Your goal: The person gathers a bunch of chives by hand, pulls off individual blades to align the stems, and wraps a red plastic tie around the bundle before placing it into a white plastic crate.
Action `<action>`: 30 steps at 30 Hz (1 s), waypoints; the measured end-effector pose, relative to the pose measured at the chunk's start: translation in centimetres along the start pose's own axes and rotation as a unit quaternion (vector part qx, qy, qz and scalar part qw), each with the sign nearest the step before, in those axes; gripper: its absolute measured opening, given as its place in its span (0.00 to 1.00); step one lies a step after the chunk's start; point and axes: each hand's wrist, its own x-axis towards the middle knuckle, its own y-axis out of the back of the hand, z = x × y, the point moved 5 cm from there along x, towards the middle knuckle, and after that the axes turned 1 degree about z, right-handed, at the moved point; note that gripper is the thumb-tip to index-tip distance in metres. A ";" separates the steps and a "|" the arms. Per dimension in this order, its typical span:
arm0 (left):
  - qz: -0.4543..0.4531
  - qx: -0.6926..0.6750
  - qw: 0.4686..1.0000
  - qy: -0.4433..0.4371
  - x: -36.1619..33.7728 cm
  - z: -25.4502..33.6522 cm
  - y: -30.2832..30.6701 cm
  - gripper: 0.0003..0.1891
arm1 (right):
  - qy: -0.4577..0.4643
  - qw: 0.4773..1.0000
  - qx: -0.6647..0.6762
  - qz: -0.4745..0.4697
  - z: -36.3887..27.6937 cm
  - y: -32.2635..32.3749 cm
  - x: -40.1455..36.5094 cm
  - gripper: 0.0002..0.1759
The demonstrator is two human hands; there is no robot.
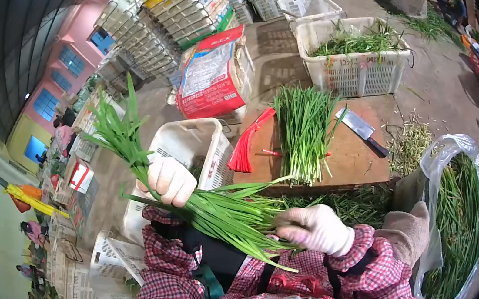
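My left hand (pixel 170 181), in a pale glove, is wrapped around a bunch of garlic chives (pixel 221 213) held over my lap. The leafy ends stick out up and left beyond it. My right hand (pixel 317 229), gloved too, has its fingers closed at the other end of the bunch; its fingertips are partly hidden. Ahead lies a wooden board (pixel 362 170) with a neat bundle of chives (pixel 304 131), strips of red ties (pixel 251 142) and a cleaver (pixel 358 126) with a black handle.
A white plastic basket (pixel 212 158) stands by my left hand. On the right is a clear bag of greens (pixel 455 229). Beyond the board are a crate with loose greens (pixel 355 68), a red-and-white sack (pixel 216 76) and stacked crates (pixel 183 7). Trimmings (pixel 410 143) litter the floor.
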 end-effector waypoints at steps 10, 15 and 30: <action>0.263 0.177 0.933 -0.168 -2.7 -0.3 0.4 0.15 | 0.171 0.891 -0.406 0.112 -3.9 -6.8 -0.4 0.08; 0.268 0.146 0.923 -0.235 -5.0 0.0 1.1 0.14 | 0.204 0.865 -0.441 0.124 -3.2 -7.1 -1.0 0.15; 0.251 0.132 0.931 -0.231 -4.0 -2.1 2.0 0.18 | 0.153 0.971 -0.127 0.130 -5.5 -2.3 1.2 0.07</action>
